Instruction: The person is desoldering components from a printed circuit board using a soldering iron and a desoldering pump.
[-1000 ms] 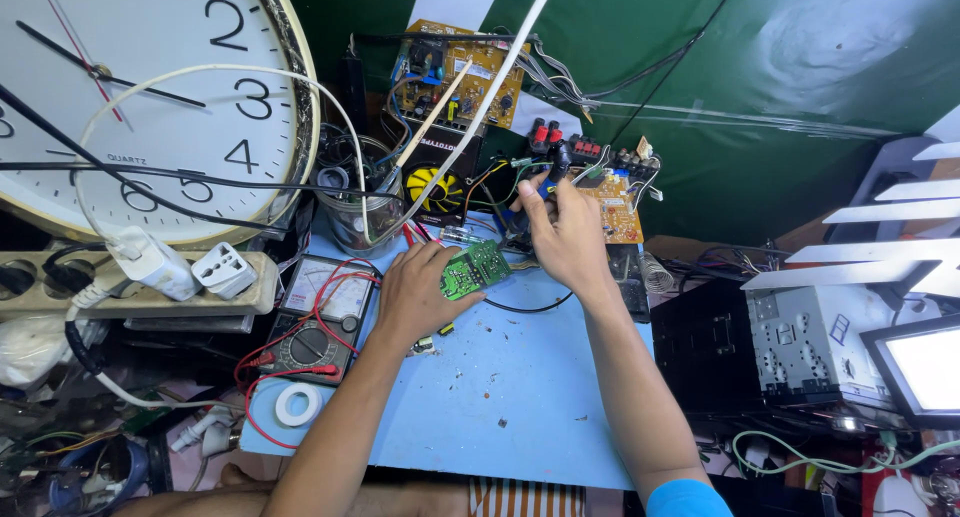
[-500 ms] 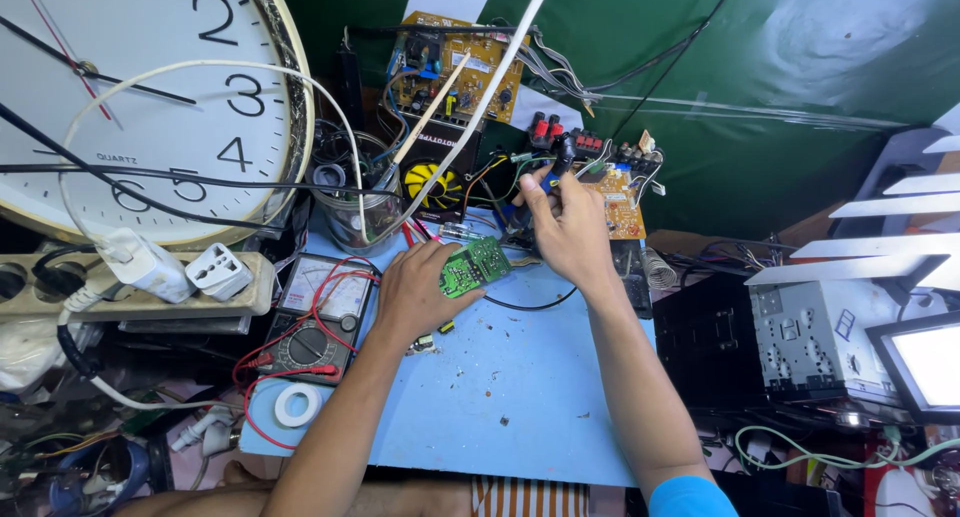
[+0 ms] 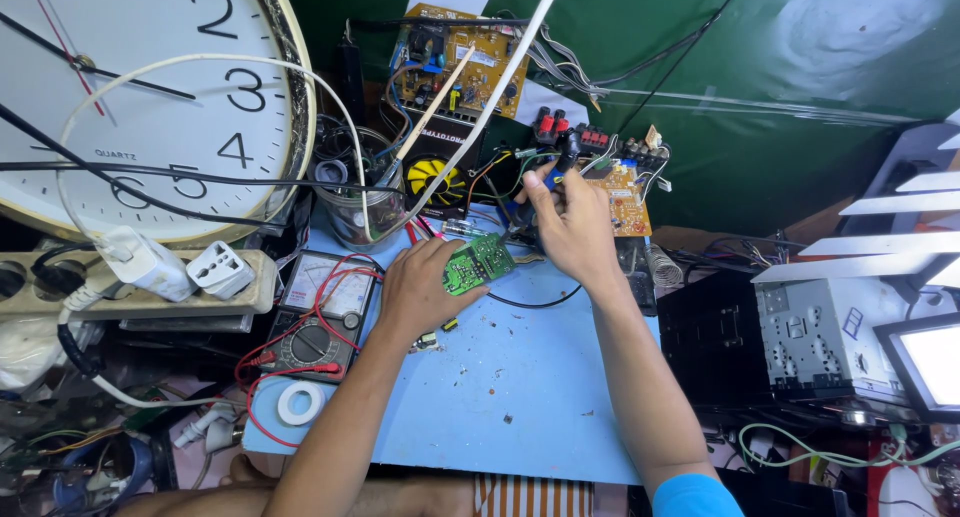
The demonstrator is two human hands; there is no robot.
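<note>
At a cluttered repair desk [image 3: 520, 397], our left hand [image 3: 420, 292] clasps a small green circuit board [image 3: 478, 265] in its fingers while our right hand [image 3: 572, 222] grips a dark tool, board inspection apparently underway, steady probing next.

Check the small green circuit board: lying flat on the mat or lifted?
Lifted and tilted: the left hand holds the green circuit board by one edge above the blue mat.

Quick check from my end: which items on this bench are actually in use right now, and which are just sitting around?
In hand:
- left hand holding the small green circuit board
- right hand gripping a dark tool at the brown circuit board

Lying about:
- wall clock
- multimeter
- tape roll
- power strip
- glass jar
- blue mat
</note>
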